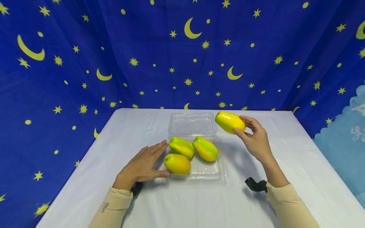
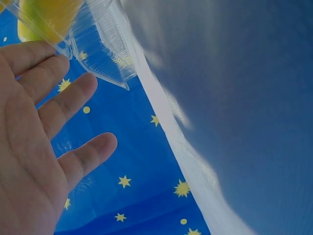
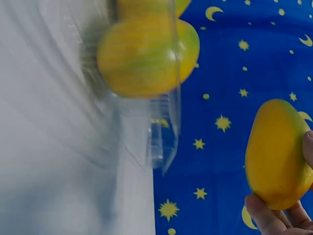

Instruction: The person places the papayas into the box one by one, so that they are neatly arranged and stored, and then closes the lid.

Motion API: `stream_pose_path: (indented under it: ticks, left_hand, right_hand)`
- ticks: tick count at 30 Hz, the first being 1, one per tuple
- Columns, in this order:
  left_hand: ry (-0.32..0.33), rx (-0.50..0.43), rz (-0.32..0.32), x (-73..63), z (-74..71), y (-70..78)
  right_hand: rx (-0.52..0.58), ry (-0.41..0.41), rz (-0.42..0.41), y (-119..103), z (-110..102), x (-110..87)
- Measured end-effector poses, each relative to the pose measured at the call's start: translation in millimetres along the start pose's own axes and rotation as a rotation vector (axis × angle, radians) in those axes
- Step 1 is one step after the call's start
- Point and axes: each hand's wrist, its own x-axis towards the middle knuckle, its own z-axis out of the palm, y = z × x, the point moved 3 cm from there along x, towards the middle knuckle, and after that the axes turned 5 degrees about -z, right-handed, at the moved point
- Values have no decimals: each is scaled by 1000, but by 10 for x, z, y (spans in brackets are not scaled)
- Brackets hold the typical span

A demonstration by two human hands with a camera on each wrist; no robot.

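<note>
My right hand [image 1: 258,141] holds a yellow-green mango [image 1: 230,122] by one end, between thumb and fingers, in the air right of a clear plastic clamshell box [image 1: 206,170]. The right wrist view shows the same mango [image 3: 276,152] with fingertips at its end. Three more mangoes lie in the box's base: a front left one [image 1: 177,164], one behind it [image 1: 181,147] and one on the right [image 1: 205,148]. At the box's left side my left hand [image 1: 144,163] has its fingers extended. In the left wrist view its fingertips are close to the box wall [image 2: 63,46]; contact is unclear.
The box's hinged lid [image 1: 193,123] lies open toward the back of the white-covered table [image 1: 214,202]. A blue curtain [image 1: 159,47] with stars and moons stands behind and at the sides. A black wrist-camera mount [image 1: 256,184] sticks out from the right sleeve.
</note>
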Motion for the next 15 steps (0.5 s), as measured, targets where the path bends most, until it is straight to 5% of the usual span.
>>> stream_pose_path:
  ticks: [15]
  left_hand:
    - [-6,2,4,6,1,-7]
  right_hand:
    - [151,-98,-11,-46,218,-133]
